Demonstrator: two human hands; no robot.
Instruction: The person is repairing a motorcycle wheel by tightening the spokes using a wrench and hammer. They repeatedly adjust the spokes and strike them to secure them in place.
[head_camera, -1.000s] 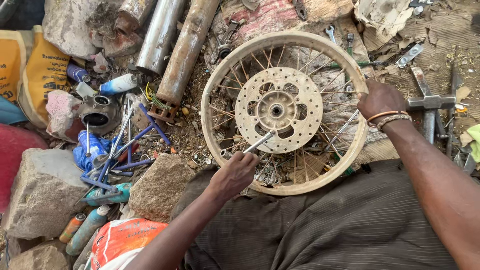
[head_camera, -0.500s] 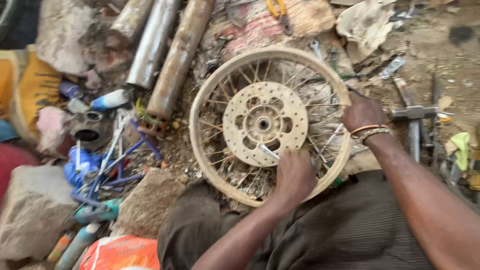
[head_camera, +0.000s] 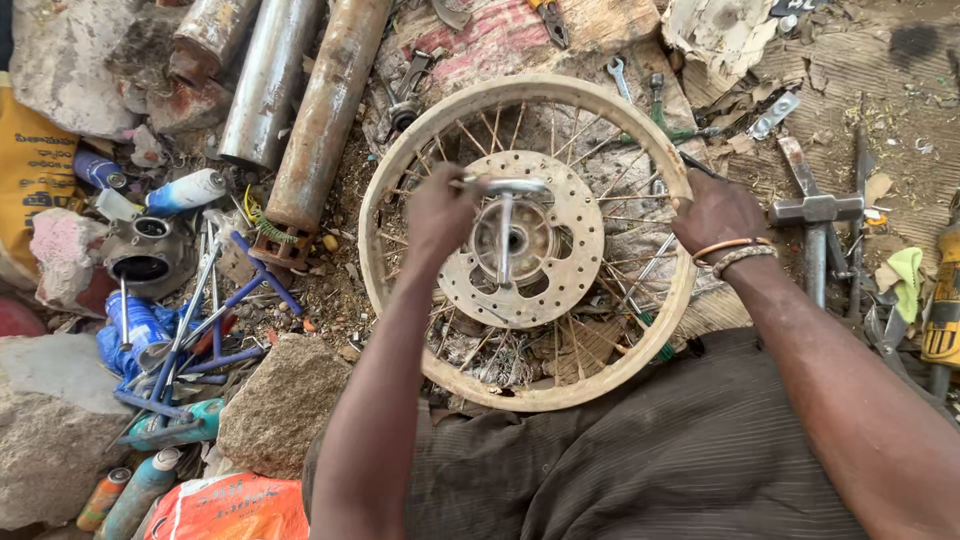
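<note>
A spoked motorcycle wheel (head_camera: 400, 160) with a pale rim lies flat on the ground against my lap. A perforated brake disc (head_camera: 572, 250) sits at its hub. My left hand (head_camera: 438, 212) grips one end of a metal T-handle wrench (head_camera: 505, 215) whose shaft stands on the hub centre. My right hand (head_camera: 716, 210), with bracelets at the wrist, clasps the rim on the right side.
Rusty pipes (head_camera: 325, 110) lie at the upper left. Stones (head_camera: 282, 402), spray cans (head_camera: 185, 190) and blue metal parts (head_camera: 215, 330) crowd the left. Spanners (head_camera: 620, 75) lie beyond the wheel, and a hammer-like tool (head_camera: 815, 235) rests on the right.
My left hand has moved from the near edge of the disc up to the hub's left side, and the wrench now stands on the hub. The right hand stayed on the rim.
</note>
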